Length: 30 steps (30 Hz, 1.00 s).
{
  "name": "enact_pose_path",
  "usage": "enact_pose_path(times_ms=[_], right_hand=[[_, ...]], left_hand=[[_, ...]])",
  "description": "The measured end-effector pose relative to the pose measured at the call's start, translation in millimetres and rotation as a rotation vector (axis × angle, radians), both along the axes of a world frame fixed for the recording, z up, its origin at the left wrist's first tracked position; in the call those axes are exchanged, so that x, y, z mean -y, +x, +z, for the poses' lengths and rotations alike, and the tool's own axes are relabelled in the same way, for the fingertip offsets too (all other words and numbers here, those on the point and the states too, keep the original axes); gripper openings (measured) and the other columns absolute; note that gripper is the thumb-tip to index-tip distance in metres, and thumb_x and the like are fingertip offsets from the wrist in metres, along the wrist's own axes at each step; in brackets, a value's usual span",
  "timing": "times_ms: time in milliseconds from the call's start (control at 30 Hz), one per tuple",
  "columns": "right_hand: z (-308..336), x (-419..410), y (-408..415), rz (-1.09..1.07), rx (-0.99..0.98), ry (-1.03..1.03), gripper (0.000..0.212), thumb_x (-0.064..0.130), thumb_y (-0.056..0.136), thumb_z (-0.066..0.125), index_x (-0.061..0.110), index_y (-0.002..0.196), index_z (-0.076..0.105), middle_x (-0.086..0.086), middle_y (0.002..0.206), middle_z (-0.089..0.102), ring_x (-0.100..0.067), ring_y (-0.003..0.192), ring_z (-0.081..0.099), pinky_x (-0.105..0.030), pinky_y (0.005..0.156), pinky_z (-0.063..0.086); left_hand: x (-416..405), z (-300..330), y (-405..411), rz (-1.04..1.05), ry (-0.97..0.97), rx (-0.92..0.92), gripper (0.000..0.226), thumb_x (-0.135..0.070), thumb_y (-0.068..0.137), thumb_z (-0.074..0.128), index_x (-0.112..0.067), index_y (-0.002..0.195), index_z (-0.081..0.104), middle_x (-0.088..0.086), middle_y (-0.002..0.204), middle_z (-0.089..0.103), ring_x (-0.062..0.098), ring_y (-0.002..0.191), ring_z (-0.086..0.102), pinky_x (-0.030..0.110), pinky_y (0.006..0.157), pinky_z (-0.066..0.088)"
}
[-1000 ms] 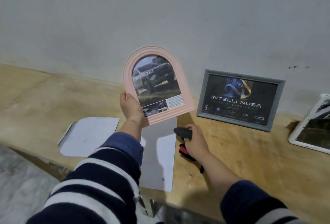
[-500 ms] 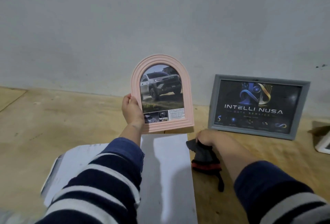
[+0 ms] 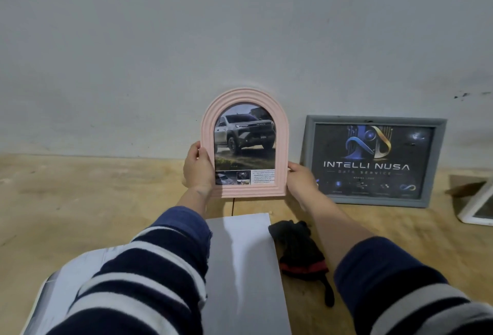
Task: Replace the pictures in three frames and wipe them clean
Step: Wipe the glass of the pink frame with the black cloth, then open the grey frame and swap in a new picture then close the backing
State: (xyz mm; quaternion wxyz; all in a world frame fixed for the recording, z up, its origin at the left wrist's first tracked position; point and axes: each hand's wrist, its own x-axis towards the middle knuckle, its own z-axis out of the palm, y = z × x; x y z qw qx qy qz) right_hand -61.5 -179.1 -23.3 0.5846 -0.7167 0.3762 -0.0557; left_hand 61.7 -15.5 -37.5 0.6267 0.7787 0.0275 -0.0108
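Note:
A pink arched frame (image 3: 282, 147) with a picture of a grey pickup truck is held upright just above the wooden table, close to the wall. My left hand (image 3: 198, 170) grips its left edge and my right hand (image 3: 300, 181) grips its lower right edge. A black and red cloth (image 3: 300, 248) lies loose on the table below my right forearm. A grey frame (image 3: 374, 159) with a dark "INTELLI NUSA" picture leans against the wall to the right. A white frame (image 3: 477, 208) shows partly at the right edge.
A white sheet of paper (image 3: 245, 268) lies on the wooden table (image 3: 93, 201) between my arms. Another sheet (image 3: 61, 289) lies at the lower left, half under my left sleeve. The grey wall (image 3: 240, 27) stands right behind the frames.
My right hand let go of the black cloth and rose to take the pink frame's right edge. The frame moved toward the wall and now stands straight.

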Motion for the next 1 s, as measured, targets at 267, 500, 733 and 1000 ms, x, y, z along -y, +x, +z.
enact_pose_path(times_ms=[267,500,733,1000], right_hand=[[-28.7,5.0,8.0,0.027,-0.044,-0.004,0.049,0.004,0.098,0.037,0.026,0.141,0.046,-0.004,0.127,0.054,-0.019,0.098,0.055,-0.016,0.063,0.044],[-31.0,5.2,9.9,0.011,-0.049,0.06,0.068,-0.006,0.096,0.031,0.03,0.153,0.019,0.002,0.142,0.046,-0.019,0.104,0.05,-0.025,0.078,0.047],[-20.1,4.1,1.8,0.049,-0.094,0.025,0.063,-0.003,0.099,0.031,0.023,0.154,0.015,-0.007,0.151,0.038,-0.028,0.132,0.043,-0.034,0.104,0.04],[-9.7,50.0,-40.4,-0.071,-0.062,0.048,0.052,0.004,0.099,0.036,0.024,0.147,0.036,-0.007,0.137,0.053,-0.02,0.088,0.061,-0.041,0.082,0.056]], left_hand=[[11.2,-4.7,-2.6,-0.095,0.041,0.044,0.032,-0.026,0.102,0.031,-0.013,0.1,0.06,0.003,0.09,0.061,0.018,0.082,0.054,0.025,0.067,0.041],[15.8,-17.4,-2.6,-0.107,0.141,0.003,0.058,-0.053,0.093,0.031,-0.016,0.135,0.046,0.012,0.127,0.053,0.031,0.118,0.052,0.045,0.101,0.044],[28.8,4.7,-25.7,0.175,0.588,0.113,0.064,-0.015,0.087,0.056,-0.011,0.143,0.026,0.014,0.142,0.029,0.032,0.127,0.035,0.045,0.099,0.038],[84.0,23.0,-72.7,-0.135,0.586,0.247,0.041,-0.01,0.086,0.056,-0.015,0.125,0.045,0.006,0.131,0.041,0.023,0.119,0.04,0.037,0.096,0.042]])
